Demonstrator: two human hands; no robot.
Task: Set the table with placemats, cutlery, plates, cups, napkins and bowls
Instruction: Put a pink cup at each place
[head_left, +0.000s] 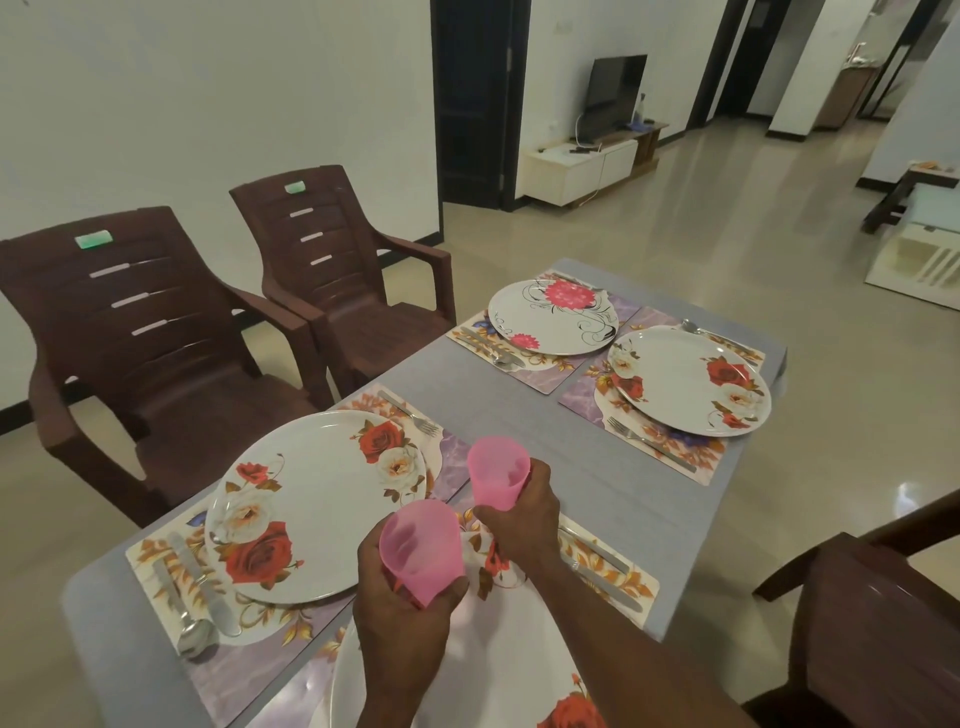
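My left hand (400, 618) grips a pink plastic cup (421, 551) above the near plate (498, 670). My right hand (524, 514) grips a second pink cup (496, 470), held over the table between the near placemats. The grey table (519, 395) carries several floral placemats, each with a flowered plate: near left (317, 504), far left (553, 317), far right (688, 379). Knives, forks and spoons lie beside the plates, such as a spoon (195, 631) and a fork (649, 441).
Two brown plastic chairs (140, 332) (337, 260) stand along the table's left side. A dark wooden chair (872, 597) is at the right. Beyond the table lies open tiled floor, with a TV stand (582, 166) at the back.
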